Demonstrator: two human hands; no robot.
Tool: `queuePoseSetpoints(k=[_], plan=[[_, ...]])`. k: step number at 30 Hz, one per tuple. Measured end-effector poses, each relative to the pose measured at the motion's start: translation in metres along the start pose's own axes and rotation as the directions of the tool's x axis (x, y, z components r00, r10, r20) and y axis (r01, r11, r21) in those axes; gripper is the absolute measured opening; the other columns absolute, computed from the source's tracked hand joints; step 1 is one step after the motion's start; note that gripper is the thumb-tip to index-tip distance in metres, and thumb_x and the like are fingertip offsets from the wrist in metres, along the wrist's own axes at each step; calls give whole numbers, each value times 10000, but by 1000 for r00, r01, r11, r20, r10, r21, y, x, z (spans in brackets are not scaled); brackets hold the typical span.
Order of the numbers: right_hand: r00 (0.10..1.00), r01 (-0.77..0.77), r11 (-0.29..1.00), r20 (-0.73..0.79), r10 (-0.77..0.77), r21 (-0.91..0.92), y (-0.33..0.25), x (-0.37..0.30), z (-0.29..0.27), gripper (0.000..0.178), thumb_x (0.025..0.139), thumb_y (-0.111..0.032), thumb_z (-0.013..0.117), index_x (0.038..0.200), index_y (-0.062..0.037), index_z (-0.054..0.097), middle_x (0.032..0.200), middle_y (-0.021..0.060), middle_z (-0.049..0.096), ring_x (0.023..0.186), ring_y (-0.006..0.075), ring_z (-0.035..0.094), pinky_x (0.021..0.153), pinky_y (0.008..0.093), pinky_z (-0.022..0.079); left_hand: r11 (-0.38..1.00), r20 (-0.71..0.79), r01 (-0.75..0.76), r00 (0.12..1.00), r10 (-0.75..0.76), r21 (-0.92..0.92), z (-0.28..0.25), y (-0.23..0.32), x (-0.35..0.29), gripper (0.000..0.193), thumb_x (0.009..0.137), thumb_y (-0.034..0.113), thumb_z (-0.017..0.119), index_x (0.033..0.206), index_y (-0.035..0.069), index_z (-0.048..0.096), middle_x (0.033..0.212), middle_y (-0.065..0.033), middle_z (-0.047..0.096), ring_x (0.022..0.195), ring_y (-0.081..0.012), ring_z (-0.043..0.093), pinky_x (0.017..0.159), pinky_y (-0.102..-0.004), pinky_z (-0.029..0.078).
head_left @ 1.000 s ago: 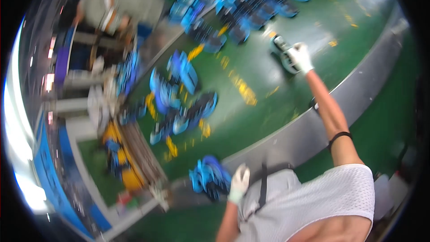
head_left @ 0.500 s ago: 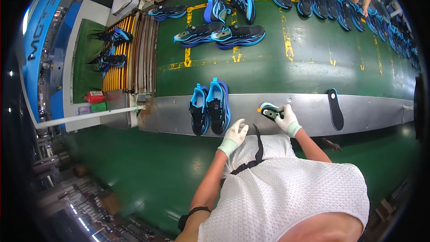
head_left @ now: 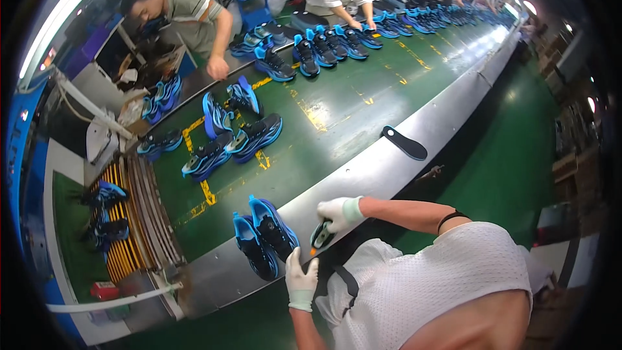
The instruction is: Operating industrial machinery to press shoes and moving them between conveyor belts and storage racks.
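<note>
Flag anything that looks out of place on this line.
One dark insole lies alone on the metal ledge, apart from the pair of shoes by the left hand, so it looks a little stray. No spill or obvious damage shows.

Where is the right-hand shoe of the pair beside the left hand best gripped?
Probably at the heel collar, from above: the shoe stands on its sole with its opening facing up, and its toe, not its heel, is near the left hand.

Paired shoes block leftward; ledge clear toward insole.
</note>
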State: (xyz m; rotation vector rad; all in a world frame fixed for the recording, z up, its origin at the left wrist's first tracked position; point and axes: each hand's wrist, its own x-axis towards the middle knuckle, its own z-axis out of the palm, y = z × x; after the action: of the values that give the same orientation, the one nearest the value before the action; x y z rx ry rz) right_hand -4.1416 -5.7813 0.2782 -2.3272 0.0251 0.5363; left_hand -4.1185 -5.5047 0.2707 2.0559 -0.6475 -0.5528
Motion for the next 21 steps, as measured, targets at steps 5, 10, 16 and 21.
queuePoseSetpoints(k=[5, 10, 16, 21], plan=[[970, 117, 972, 186, -155, 203, -70, 10, 23, 312, 754, -236, 681, 966, -10, 646, 973, 194, 647, 930, 382, 641, 806, 425, 516, 985, 230, -55, 973, 16, 164, -15, 14, 5, 782, 727, 320, 844, 1341, -19, 498, 1278, -227, 578, 1157, -376, 591, 966, -417, 483], [920, 232, 964, 290, -261, 133, -134, 36, 26, 330, 723, -248, 683, 952, -16, 635, 921, 196, 661, 905, 377, 654, 778, 437, 521, 967, 271, 243, 928, -255, 77, -35, -19, -22, 663, 721, 377, 823, 1241, 63, 557, 1064, -174, 707, 1007, -378, 670, 847, -452, 531], [748, 401, 837, 396, -533, 372, -130, 91, 45, 330, 852, -336, 645, 986, -36, 679, 947, 171, 696, 916, 334, 674, 799, 409, 533, 874, -118, 470, 882, -457, 123, -37, -13, -66, 474, 789, 342, 785, 1066, -6, 620, 925, -200, 712, 852, -370, 701, 755, -435, 540], [783, 618, 784, 47, -621, 53, -62, 216, -6, 219, 863, -185, 640, 1075, -137, 663, 1022, 101, 670, 984, 308, 649, 831, 421, 538, 689, -256, 650, 641, -724, -321, -23, -14, -150, 458, 826, 231, 770, 1162, -43, 624, 1006, -142, 691, 904, -191, 648, 835, -354, 516]])
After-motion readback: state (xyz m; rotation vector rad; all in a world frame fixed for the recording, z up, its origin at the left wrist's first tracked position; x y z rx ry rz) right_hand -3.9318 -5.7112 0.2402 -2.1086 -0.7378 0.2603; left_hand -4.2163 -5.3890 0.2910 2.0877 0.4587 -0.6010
